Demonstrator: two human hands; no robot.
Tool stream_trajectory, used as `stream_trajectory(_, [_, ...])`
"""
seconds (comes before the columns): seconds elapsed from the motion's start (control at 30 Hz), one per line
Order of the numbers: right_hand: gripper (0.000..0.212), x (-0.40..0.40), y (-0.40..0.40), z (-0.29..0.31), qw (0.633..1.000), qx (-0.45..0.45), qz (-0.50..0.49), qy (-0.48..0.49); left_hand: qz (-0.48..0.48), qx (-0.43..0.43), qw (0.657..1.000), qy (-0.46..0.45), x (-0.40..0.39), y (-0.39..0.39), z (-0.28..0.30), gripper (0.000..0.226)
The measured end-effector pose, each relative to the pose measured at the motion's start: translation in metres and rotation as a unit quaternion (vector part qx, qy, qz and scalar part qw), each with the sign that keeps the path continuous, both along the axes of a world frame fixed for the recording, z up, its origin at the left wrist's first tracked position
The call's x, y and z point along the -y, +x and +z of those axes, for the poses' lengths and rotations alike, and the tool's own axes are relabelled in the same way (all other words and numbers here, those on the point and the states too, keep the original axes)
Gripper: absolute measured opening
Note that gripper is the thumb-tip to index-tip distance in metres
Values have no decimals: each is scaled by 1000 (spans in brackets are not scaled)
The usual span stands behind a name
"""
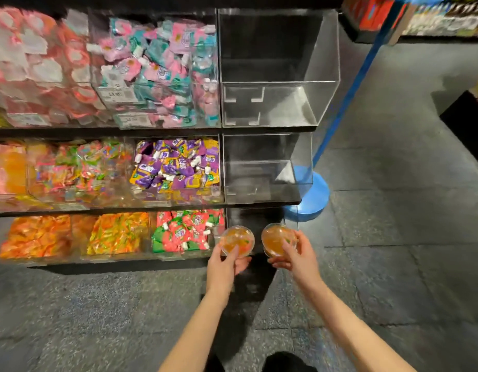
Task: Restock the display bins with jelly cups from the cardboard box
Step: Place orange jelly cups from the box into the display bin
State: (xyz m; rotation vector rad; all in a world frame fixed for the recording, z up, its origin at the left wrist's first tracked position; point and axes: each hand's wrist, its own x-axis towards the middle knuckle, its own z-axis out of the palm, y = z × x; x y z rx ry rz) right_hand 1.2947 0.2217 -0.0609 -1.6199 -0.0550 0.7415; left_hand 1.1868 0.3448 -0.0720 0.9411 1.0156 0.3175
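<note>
Jelly cups are seen in the head view, one [237,241] gripped by the left hand [223,264], another [278,238] by the right hand [299,257], held level at the open mouth of the bottom right bin [255,217], likely for dropping in. Room is left above its front edge; no cardboard box is shown.

You face a three-tier black shelf [125,131] of clear bins: most hold bright candy packets [176,165], while the right-hand bins [272,103] stand bare. The shelf sits on grey floor [393,237], beside a blue stand base [313,200].
</note>
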Motion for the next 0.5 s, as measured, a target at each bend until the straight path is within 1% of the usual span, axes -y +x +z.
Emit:
stream_trajectory(0.07, [27, 1, 29, -29, 1000, -21, -2, 2, 19, -5, 1000, -1, 2, 25, -31, 30])
stream_trajectory(0.17, [29, 3, 61, -77, 998, -59, 5, 3, 47, -3, 999, -2, 2, 51, -80, 27])
stream_trajectory(0.3, [30, -5, 91, -160, 991, -133, -1, 22, 82, -2, 996, 21, -14, 79, -160, 33])
stream_trajectory(0.43, [31, -34, 120, -251, 984, -163, 23, 65, 117, 38, 990, 70, -39, 100, -234, 27])
stream_trajectory(0.5, [27, -54, 136, -291, 978, -189, 8, 86, 113, 52, 984, 129, -52, 105, -267, 23])
